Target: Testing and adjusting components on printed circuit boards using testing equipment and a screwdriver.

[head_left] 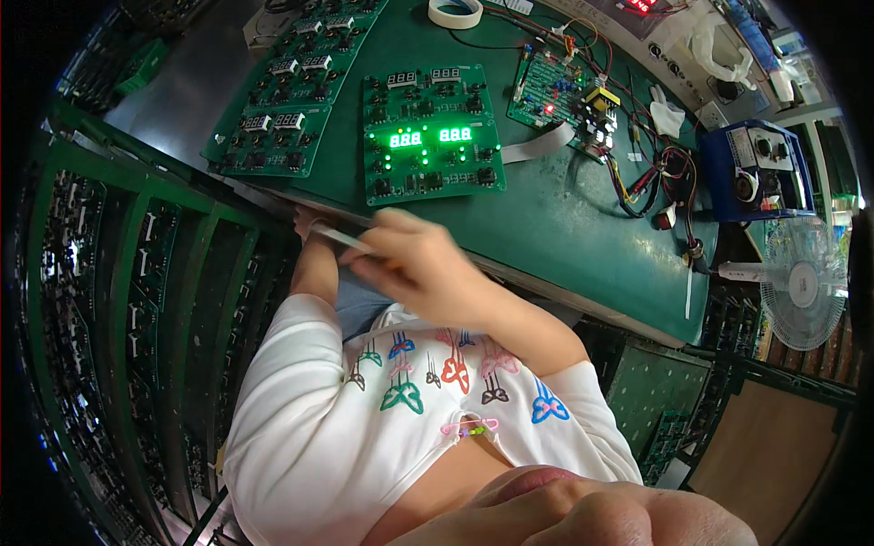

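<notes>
My right hand [410, 259], smeared by motion, is closed in front of the table's near edge. A thin greyish stick-like tool [342, 239] pokes out of its fingers to the left; its exact kind is too blurred to tell. My left hand [306, 221] is further left, just below the table edge and beside the tool's end, its fingers mostly hidden. On the table beyond lies a green circuit board [433, 164] with lit green digit displays. A grey ribbon cable [541, 144] joins it to a powered board [557, 96] with a red light.
More display boards [273, 136] lie in a strip at the table's left. Wires and a red-and-white switch [667, 217] lie at right, by a blue box with knobs [757, 173] and a fan [803, 284]. Tape [454, 13] lies at the back. Green racks of boards [137, 273] stand left.
</notes>
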`<action>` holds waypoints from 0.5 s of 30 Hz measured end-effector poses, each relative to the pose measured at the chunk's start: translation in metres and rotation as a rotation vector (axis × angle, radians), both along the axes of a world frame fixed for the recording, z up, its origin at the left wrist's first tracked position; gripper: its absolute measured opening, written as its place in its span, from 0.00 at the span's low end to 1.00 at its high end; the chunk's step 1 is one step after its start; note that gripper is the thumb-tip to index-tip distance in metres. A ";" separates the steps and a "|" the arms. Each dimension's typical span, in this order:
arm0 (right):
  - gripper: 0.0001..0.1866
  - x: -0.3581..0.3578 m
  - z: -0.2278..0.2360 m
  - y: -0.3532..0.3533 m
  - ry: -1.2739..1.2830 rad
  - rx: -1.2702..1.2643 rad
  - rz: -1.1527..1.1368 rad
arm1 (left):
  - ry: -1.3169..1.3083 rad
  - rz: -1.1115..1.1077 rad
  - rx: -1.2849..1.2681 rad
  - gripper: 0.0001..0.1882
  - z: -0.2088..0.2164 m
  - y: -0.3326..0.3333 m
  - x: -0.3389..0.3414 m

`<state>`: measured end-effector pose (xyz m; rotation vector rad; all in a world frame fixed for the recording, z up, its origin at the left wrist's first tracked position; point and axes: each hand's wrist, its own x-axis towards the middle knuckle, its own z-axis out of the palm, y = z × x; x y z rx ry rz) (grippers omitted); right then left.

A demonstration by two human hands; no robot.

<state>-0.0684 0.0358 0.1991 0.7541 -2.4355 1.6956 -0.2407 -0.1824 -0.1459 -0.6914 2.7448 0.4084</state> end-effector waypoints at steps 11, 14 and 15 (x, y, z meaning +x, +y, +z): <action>0.13 -0.071 -0.084 -0.130 -0.191 0.130 0.874 | -0.011 0.003 -0.011 0.43 0.005 0.006 0.005; 0.14 -0.081 -0.106 -0.141 -0.212 0.307 0.886 | 0.022 0.023 -0.006 0.43 0.013 0.007 -0.010; 0.14 -0.089 -0.110 -0.141 -0.190 0.325 0.882 | 0.047 0.025 -0.002 0.43 0.021 0.011 -0.023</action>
